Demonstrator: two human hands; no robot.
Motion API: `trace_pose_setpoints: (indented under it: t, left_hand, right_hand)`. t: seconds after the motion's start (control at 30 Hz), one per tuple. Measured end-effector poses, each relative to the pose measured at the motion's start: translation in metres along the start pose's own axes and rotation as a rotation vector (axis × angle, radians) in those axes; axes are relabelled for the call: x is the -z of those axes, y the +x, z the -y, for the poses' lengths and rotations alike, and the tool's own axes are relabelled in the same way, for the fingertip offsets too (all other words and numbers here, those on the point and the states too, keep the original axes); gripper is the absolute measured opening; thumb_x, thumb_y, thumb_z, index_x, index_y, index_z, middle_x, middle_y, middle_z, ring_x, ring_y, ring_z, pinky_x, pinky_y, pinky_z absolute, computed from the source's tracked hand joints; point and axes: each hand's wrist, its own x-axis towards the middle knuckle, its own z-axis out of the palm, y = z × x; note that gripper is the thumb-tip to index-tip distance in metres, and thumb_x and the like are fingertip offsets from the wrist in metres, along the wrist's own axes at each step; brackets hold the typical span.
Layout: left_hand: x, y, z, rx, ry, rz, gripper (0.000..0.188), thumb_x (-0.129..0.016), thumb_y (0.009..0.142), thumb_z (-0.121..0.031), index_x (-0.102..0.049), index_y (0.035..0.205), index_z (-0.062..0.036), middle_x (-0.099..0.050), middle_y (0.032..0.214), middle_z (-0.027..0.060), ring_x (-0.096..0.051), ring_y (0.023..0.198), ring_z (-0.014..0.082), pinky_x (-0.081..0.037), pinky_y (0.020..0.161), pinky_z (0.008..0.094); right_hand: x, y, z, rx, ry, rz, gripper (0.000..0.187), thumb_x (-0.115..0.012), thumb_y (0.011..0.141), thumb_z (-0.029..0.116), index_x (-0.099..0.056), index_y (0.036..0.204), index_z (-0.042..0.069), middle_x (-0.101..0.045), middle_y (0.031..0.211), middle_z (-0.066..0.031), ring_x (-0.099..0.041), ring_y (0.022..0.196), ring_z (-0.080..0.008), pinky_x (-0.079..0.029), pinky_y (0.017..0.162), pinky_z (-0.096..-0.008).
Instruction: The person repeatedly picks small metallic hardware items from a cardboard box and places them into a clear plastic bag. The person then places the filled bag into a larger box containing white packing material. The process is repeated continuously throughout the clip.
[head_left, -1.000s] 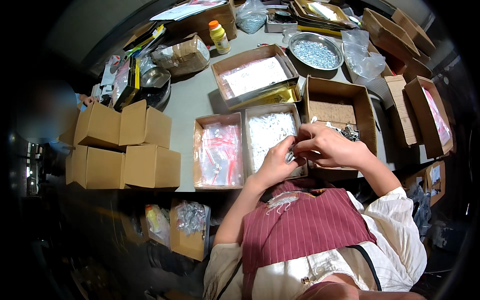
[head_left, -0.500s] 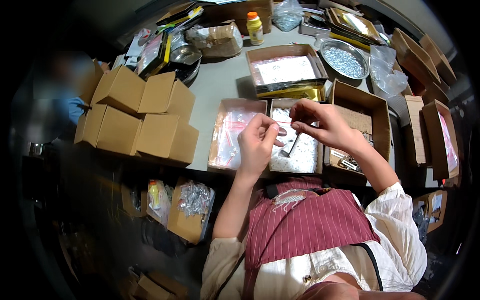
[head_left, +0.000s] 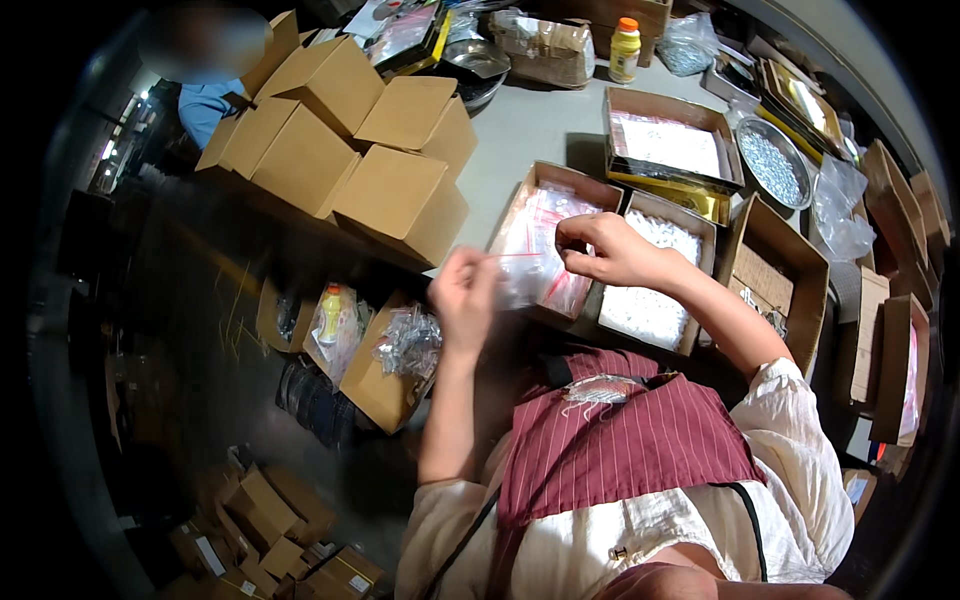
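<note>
My left hand [head_left: 464,300], smeared by motion, is closed on the edge of a small clear zip bag [head_left: 520,275] with a red seal line. The bag hangs just past the table's front edge, its contents too blurred to make out. My right hand [head_left: 615,252] is curled with its fingertips together a little right of the bag; whatever it pinches is hidden. Beneath that hand lies an open box of flat zip bags [head_left: 550,205]. Beside it, to the right, is a shallow box of small white pieces [head_left: 645,300].
Open cardboard cartons [head_left: 400,190] stand left, with a person in a blue sleeve [head_left: 205,108] behind. A deep box [head_left: 810,290] sits right, a metal bowl of small silvery parts [head_left: 772,165] beyond it. Below the table edge, a carton holds clear packets [head_left: 410,345].
The view has swung left. My hands, which together held the red line over the white pieces, have moved left and apart; the bag is in my left hand. The dark metal piece under my fingers no longer shows.
</note>
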Motion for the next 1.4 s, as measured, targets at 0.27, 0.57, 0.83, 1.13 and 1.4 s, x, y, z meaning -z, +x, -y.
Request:
trace_pose_setpoints:
  t: [0.27, 0.57, 0.83, 1.13, 1.4]
  left_hand:
    - [0.129, -0.037, 0.073, -0.029, 0.816, -0.464, 0.015, -0.065, 0.098, -0.009, -0.066, 0.107, 0.0015, -0.075, 0.095, 0.0158, -0.072, 0.089, 0.0343, -0.057, 0.086, 0.0423]
    - [0.049, -0.021, 0.046, -0.191, 0.661, -0.188, 0.018, -0.062, 0.099, -0.006, -0.071, 0.113, 0.0012, -0.072, 0.116, 0.0151, -0.071, 0.104, 0.0276, -0.057, 0.087, 0.0361]
    - [-0.058, 0.029, -0.016, -0.535, 0.549, 0.43, 0.023, -0.068, 0.09, -0.001, -0.074, 0.112, -0.0011, -0.073, 0.107, 0.0179, -0.071, 0.102, 0.0358, -0.055, 0.089, 0.0412]
    - [-0.104, 0.028, 0.002, -0.227, 0.568, 0.33, 0.026, -0.078, 0.091, -0.017, -0.06, 0.08, -0.003, -0.066, 0.076, 0.0126, -0.064, 0.068, 0.0308, -0.049, 0.062, 0.0426]
    - [-0.115, 0.026, 0.021, -0.347, 0.568, 0.475, 0.011, -0.073, 0.092, -0.01, -0.07, 0.09, 0.0008, -0.068, 0.083, 0.0109, -0.063, 0.07, 0.0206, -0.05, 0.067, 0.0331]
  right_hand:
    - [-0.074, 0.024, -0.083, -0.139, -0.66, 0.204, 0.042, -0.07, 0.086, 0.022, -0.057, 0.114, -0.006, -0.07, 0.095, -0.0245, -0.07, 0.089, -0.0436, -0.058, 0.078, -0.0496]
    - [-0.036, 0.019, -0.07, -0.13, -0.025, -0.035, 0.015, -0.07, 0.087, 0.014, -0.076, 0.093, 0.002, -0.074, 0.092, -0.02, -0.071, 0.086, -0.0374, -0.057, 0.078, -0.0432]
    - [0.021, -0.036, -0.013, 0.085, -0.145, -0.043, 0.022, -0.075, 0.081, 0.006, -0.076, 0.103, 0.002, -0.074, 0.11, -0.0126, -0.069, 0.105, -0.0323, -0.051, 0.094, -0.0424]
    - [-0.049, -0.137, -0.062, -0.5, -0.458, 0.22, 0.039, -0.072, 0.082, 0.012, -0.061, 0.119, 0.003, -0.069, 0.105, -0.0204, -0.072, 0.09, -0.0393, -0.059, 0.081, -0.0477]
    - [-0.021, -0.152, -0.058, -0.467, -0.269, 0.008, 0.019, -0.067, 0.077, 0.001, -0.071, 0.095, -0.001, -0.073, 0.085, -0.0206, -0.073, 0.08, -0.0377, -0.058, 0.072, -0.0488]
